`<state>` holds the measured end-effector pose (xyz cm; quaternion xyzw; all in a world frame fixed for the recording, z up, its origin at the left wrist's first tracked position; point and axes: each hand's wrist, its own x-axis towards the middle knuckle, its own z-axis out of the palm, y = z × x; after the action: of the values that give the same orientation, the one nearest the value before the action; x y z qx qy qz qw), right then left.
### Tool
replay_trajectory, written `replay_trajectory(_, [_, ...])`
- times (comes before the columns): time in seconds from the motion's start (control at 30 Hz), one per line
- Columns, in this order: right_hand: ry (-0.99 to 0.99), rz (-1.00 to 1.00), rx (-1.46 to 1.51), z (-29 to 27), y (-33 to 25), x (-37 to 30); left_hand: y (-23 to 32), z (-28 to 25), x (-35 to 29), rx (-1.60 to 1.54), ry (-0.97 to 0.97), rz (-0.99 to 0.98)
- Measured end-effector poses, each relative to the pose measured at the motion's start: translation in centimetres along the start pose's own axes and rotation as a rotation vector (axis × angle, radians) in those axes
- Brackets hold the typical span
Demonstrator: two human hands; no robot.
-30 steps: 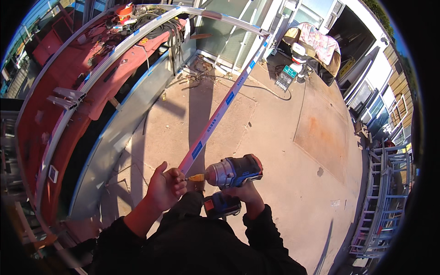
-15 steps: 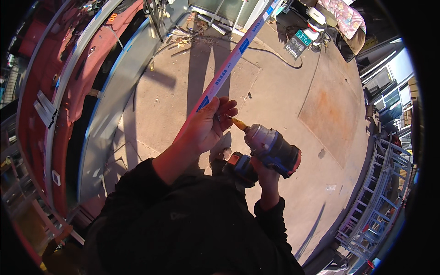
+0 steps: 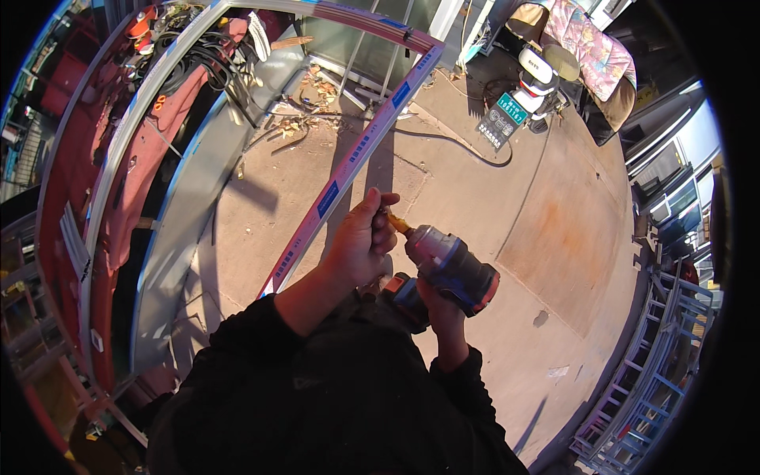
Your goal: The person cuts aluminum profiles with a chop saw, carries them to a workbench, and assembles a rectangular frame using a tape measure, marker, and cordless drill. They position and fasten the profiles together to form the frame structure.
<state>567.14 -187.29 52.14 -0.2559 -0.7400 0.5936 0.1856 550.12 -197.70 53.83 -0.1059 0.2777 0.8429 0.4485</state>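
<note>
My right hand (image 3: 445, 317) grips a cordless impact driver (image 3: 453, 267) with a dark body, a silver nose and a reddish rear end. A yellowish bit piece (image 3: 400, 225) points from the driver up and left toward my left hand (image 3: 362, 237). The left fingers are pinched together right at the tip of that piece; whatever small thing they hold is hidden. Just beyond the left hand runs a long metal frame (image 3: 342, 184), partly covered in pink and blue printed film, with a corner at the upper right.
On the left, a silver-edged rail stands by red sheeting (image 3: 134, 214) and a grey panel (image 3: 178, 198). Black cables (image 3: 202, 59) lie at the upper left, with leaves and scraps (image 3: 317, 91) nearby. A green-plated scooter (image 3: 538, 79) stands at the upper right. Metal ladder-like frames (image 3: 661, 356) lie at the right.
The left fingers have closed from a looser, spread pose into a pinch by the bit. Both hands and the driver sit slightly farther left. The view has shifted, showing the frame's far corner.
</note>
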Motion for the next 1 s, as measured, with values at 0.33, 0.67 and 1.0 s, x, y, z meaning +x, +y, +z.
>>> replay_trajectory(0.33, [0.090, 0.193, 0.124, -2.0, 0.5, 12.9, 1.6, 9.7, 12.8, 0.002, 0.001, 0.224])
replay_trajectory(0.67, [0.188, 0.217, 0.179, -3.2, -1.4, 23.3, 5.4, 15.6, 23.6, -0.072, -0.061, 0.057])
replay_trajectory(1.0, [0.251, 0.111, 0.205, -7.2, -1.2, 31.9, 4.6, 20.2, 31.0, -0.014, -0.053, 0.122])
